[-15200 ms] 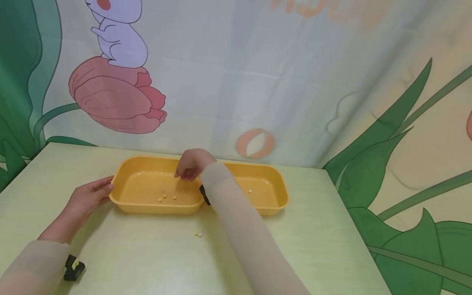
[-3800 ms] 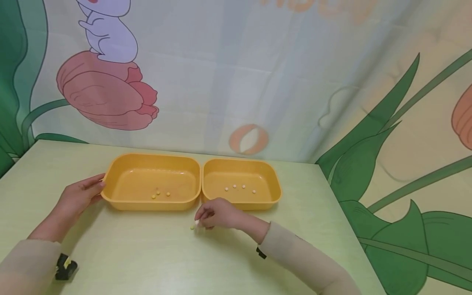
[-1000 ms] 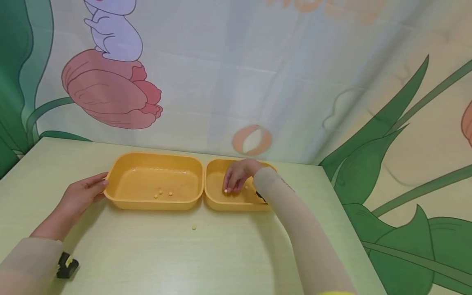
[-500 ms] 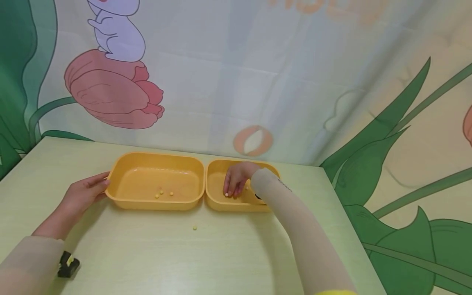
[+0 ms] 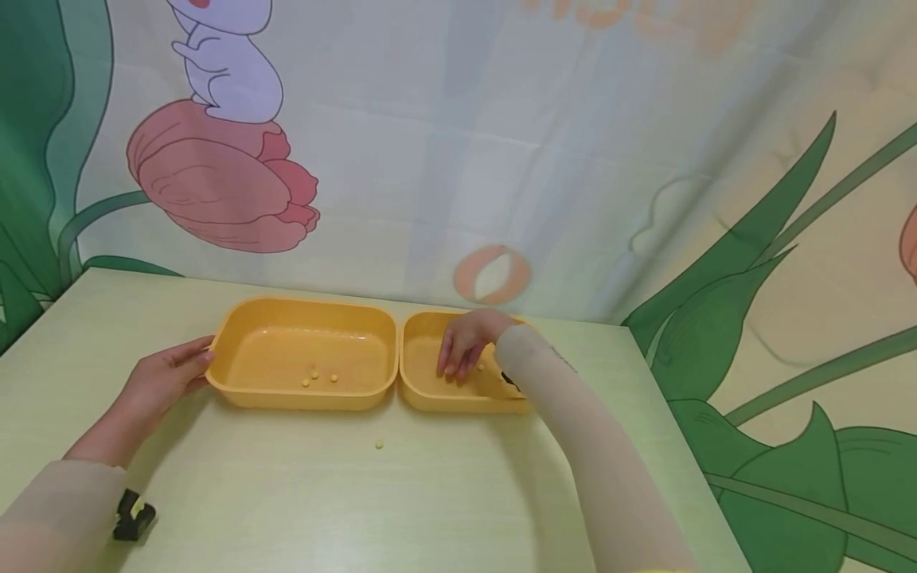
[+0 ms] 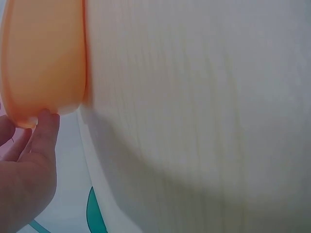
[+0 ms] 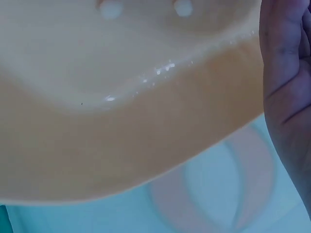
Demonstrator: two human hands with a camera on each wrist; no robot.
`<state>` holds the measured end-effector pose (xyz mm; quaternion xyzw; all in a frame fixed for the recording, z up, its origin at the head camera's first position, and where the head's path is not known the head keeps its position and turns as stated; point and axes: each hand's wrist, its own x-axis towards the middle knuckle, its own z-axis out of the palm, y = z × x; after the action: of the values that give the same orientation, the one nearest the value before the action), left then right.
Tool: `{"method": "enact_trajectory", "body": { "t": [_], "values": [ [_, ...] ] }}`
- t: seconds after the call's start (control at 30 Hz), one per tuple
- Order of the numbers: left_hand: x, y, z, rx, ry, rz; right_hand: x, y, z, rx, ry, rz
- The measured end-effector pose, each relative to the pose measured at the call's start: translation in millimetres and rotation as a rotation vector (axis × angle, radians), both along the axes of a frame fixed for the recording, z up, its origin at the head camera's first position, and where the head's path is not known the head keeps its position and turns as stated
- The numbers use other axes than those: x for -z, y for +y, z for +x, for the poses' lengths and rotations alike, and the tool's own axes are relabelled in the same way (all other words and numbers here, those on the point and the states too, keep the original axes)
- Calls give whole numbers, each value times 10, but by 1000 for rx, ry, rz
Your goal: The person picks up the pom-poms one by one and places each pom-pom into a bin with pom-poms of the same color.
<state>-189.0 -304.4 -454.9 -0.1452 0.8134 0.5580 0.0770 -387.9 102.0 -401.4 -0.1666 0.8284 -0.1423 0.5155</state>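
Note:
Two yellow trays stand side by side on the table. My left hand grips the outer end of the larger left tray; in the left wrist view its fingertips meet that end wall. Inside lie small pale-yellow balls. My right hand reaches down into the smaller right tray, fingertips low near its floor. Whether it holds a ball is hidden by the fingers. Beside it, small white balls lie there; two white balls also show in the right wrist view.
One yellowish ball lies on the pale table in front of the trays. A black device sits by my left sleeve. A printed curtain hangs behind the table.
Since 3.8 s ago, the right hand has carried a white ball from the table into the right tray. Half a second ago it showed at the fingertips; now it does not. The left hand stays put.

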Motion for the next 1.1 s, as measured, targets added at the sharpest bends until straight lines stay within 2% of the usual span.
{"method": "enact_trajectory", "body": {
  "t": [0.13,0.3,0.57,0.73,0.9,1.1],
  "values": [
    [1,12,5,-5,-5,-1,-98,70,22,-32,16,-35],
    [10,26,-1,-9,-13,4,-219,124,116,-19,64,-72],
    [16,24,8,-2,-14,-4,-368,225,336,-20,262,-160],
    [0,34,12,0,-20,1,-415,322,529,52,351,-315],
    [-11,40,5,-5,-11,1,-440,378,788,102,428,-454],
    [-12,31,0,-3,-20,5,-358,352,1083,146,490,-558]
  ]
}}
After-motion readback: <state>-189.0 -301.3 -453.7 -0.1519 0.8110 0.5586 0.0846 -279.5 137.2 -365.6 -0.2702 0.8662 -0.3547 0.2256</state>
